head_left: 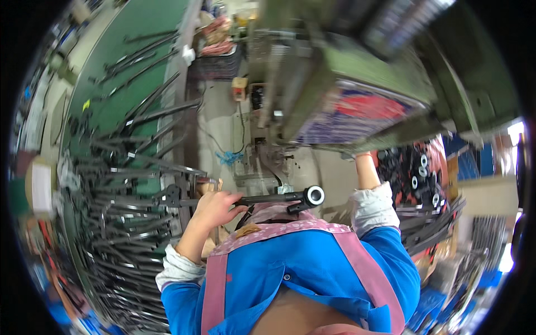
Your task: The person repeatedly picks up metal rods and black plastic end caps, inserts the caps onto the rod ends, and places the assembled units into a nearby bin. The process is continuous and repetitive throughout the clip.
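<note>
My left hand [215,208] is closed round a long black metal arm [273,198], which lies crosswise in front of my body. A bright-faced ring [314,195] forms its right end, with a short stub beside it. The left end, a dark bracket-like piece [170,195], reaches over the edge of the green table. My right hand [364,157] reaches up beneath the green machine head [379,72]. Only its wrist and lower part show; the fingers are hidden behind the machine.
Many similar black arms [123,223] lie piled on the green table [125,33] at left. At right, a reddish container holds small black parts and rings [415,182], beside more dark bars [435,223]. A dark crate [215,66] with pink cloth stands at the back.
</note>
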Motion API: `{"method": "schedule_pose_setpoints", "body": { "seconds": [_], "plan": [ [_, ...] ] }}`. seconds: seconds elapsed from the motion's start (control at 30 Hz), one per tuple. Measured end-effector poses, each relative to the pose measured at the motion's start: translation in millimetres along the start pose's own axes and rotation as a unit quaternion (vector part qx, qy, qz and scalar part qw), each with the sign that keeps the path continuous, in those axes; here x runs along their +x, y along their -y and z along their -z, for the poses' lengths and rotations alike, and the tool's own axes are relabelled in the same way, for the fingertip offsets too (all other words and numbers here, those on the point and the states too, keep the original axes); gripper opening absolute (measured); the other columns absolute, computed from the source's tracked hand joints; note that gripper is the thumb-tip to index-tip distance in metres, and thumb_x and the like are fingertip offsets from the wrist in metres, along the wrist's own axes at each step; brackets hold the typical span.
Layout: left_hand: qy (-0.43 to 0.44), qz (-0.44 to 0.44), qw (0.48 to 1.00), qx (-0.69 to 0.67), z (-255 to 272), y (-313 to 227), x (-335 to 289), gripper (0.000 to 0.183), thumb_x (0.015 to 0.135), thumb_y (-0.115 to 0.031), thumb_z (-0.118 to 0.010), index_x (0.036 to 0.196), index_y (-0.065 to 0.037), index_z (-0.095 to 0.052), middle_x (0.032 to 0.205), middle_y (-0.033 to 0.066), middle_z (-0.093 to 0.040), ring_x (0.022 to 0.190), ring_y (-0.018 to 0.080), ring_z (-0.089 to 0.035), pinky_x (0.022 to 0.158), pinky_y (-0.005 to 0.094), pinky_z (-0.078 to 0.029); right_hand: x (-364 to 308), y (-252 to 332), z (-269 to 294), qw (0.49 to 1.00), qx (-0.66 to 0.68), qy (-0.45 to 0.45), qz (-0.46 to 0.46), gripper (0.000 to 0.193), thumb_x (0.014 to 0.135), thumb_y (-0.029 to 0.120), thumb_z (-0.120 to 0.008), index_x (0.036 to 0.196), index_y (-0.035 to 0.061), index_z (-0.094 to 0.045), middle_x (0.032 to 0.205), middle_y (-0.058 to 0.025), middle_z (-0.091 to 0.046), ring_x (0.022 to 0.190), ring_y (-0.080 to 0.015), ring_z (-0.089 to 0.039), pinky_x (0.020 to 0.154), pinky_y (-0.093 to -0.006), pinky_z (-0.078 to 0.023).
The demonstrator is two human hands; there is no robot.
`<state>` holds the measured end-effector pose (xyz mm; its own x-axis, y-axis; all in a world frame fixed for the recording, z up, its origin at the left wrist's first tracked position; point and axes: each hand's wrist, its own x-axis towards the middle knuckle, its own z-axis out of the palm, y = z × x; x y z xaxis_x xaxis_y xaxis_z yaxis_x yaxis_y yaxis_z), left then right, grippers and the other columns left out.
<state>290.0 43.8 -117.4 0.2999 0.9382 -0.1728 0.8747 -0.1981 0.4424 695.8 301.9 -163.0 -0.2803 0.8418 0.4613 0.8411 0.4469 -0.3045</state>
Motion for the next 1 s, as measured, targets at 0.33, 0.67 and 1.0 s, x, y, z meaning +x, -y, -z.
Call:
{"method": "schedule_pose_setpoints", "body": {
  "seconds": [0.33, 0.67, 1.0],
  "plan": [
    [-0.039, 0.026, 0.998, -0.028, -7.0, 5.2, -43.0, 0.039, 0.087, -0.048, -0.061, 0.105, -0.013, -0.065, 0.073, 0.0113, -0.063, 0.07, 0.0325, -0.065, 0.059, 0.0435, -0.051, 142.6, 150.1, -145.2, 0.947, 0.007, 0.26, 0.19, 0.025, 0.08, 0.022, -0.067, 0.093, 0.0011, -0.07, 0.092, -0.0181, -0.065, 0.091, -0.0364, -0.061, 0.083, -0.0444, -0.049],
    [-0.043, 0.063, 0.997, -0.031, -11.5, 19.2, -58.0, 0.039, 0.087, -0.05, -0.06, 0.103, -0.015, -0.065, 0.074, 0.012, -0.064, 0.069, 0.0337, -0.065, 0.059, 0.0443, -0.052, 143.3, 142.6, -154.9, 0.969, 0.062, 0.216, 0.105, 0.021, 0.072, 0.02, -0.076, 0.075, 0.0015, -0.066, 0.08, -0.0142, -0.063, 0.077, -0.0346, -0.061, 0.07, -0.0427, -0.049],
    [-0.064, 0.026, 0.997, -0.023, -10.8, 18.2, -52.9, 0.04, 0.084, -0.05, -0.065, 0.099, -0.012, -0.068, 0.068, 0.0101, -0.062, 0.063, 0.0324, -0.063, 0.055, 0.0431, -0.048, 132.4, 124.8, -135.9, 0.953, 0.146, 0.201, 0.172, 0.016, 0.083, 0.019, -0.065, 0.082, 0.0032, -0.069, 0.079, -0.0137, -0.067, 0.075, -0.0282, -0.065, 0.067, -0.0368, -0.051]
  ]
}}
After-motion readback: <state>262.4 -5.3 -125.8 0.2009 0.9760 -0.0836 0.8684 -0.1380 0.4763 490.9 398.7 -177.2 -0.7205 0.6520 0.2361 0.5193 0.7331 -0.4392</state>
